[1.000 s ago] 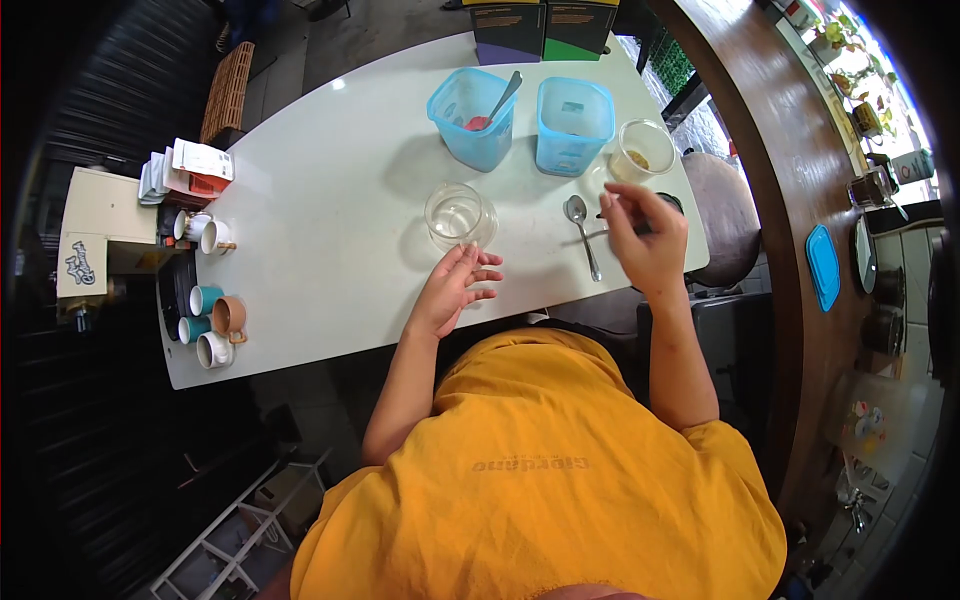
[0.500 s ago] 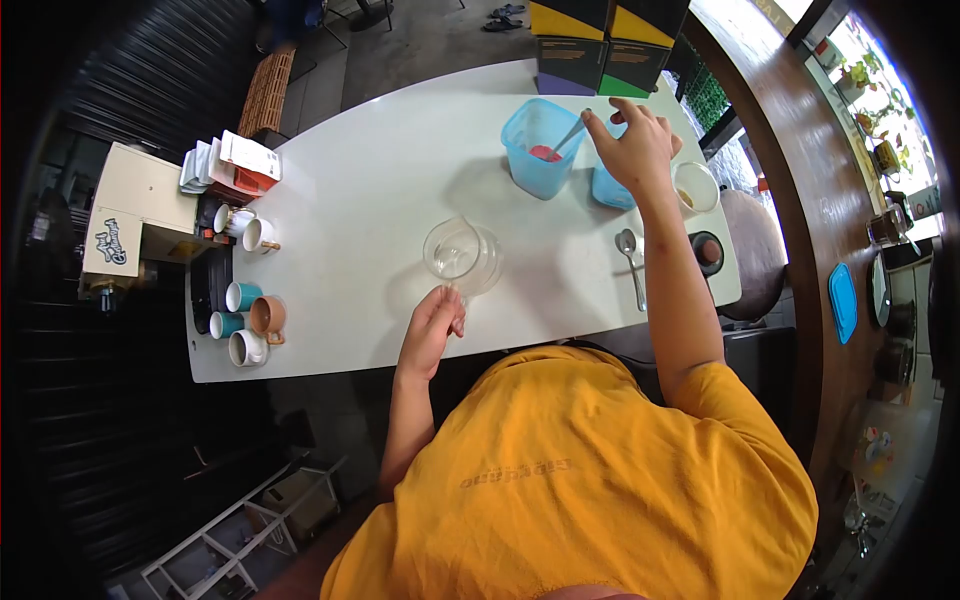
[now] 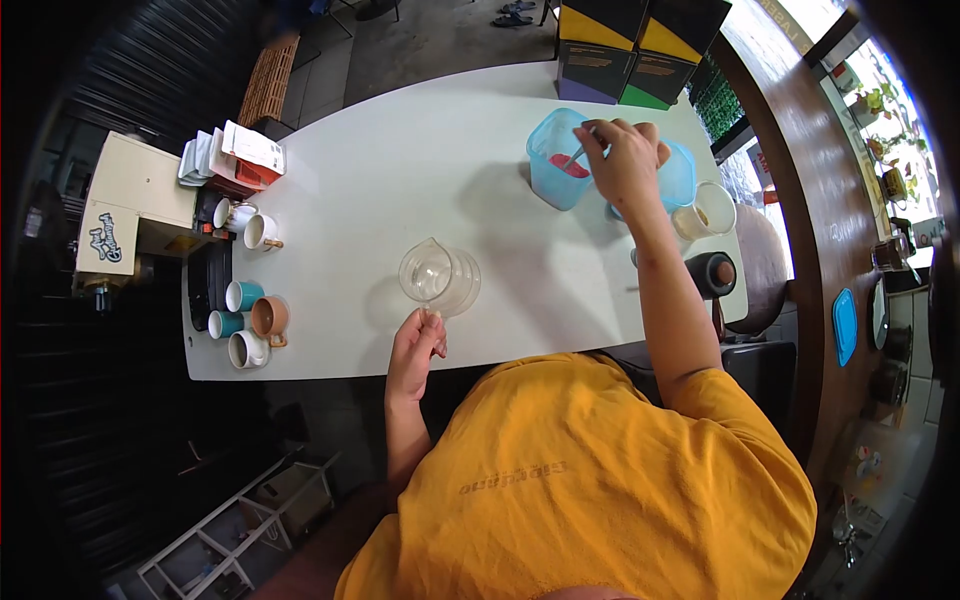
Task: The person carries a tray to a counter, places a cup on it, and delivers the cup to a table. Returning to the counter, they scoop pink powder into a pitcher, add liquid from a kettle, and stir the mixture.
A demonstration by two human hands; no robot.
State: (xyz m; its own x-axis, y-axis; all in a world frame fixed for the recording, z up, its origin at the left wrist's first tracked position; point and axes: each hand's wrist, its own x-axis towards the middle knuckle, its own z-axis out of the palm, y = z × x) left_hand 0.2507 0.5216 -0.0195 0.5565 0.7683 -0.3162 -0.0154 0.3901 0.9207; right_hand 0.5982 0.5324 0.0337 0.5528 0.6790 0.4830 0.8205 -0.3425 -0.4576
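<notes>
Right hand (image 3: 627, 165) now on spoon (image 3: 574, 158); tub (image 3: 679, 180) half-hidden

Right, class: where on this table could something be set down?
The broad patch between the mugs and the glass pitcher is bare; so is the stretch beyond it. The right end is crowded: blue containers, clear cup, right hand.

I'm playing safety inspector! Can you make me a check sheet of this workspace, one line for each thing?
Surface: white table, no spill seen.
Job's things: glass jug; blue tub with pink contents and a spoon; second blue tub; clear cup.
Clutter: mugs and packets at the table's left end; boxes at its far edge.
Hands: left hand holds the jug's handle; right hand grips the spoon.
Cables: nothing seen.
Surroundings: wooden counter on the right, with a blue lid.
</notes>
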